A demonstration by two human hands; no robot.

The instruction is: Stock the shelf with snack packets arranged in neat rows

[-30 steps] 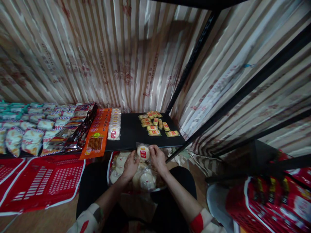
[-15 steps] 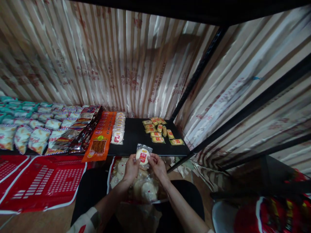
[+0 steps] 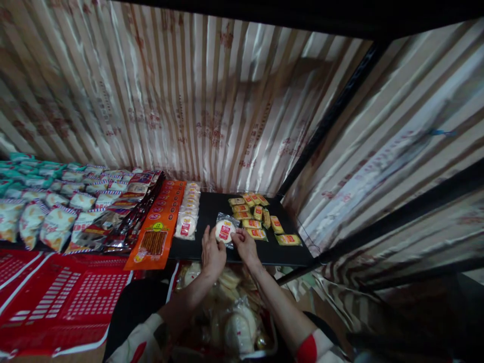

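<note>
A round white rice cracker (image 3: 225, 229) in a clear wrapper with a red label is held over the black shelf, label facing up. My left hand (image 3: 212, 253) holds its left edge, the thumb at the lower side and the fingers reaching along the left. My right hand (image 3: 245, 246) pinches the wrapper's right edge between thumb and fingers. To the left lies a row of similar wrapped rice crackers (image 3: 186, 226). Close by on the right are several small yellow snack packets (image 3: 252, 223). Below my hands, a basket holds more wrapped rice crackers (image 3: 239, 330).
The black shelf (image 3: 212, 201) also bears an orange snack bag (image 3: 155, 227), dark foil bags (image 3: 124, 217) and several white chip bags (image 3: 56, 222). A red basket (image 3: 64, 297) stands below left. Black posts (image 3: 340, 111) and a striped curtain (image 3: 227, 101) enclose the shelf.
Both hands have moved forward with the rice cracker, from above the basket to over the shelf. My left fingers have stretched out more along its side. The view has shifted slightly.
</note>
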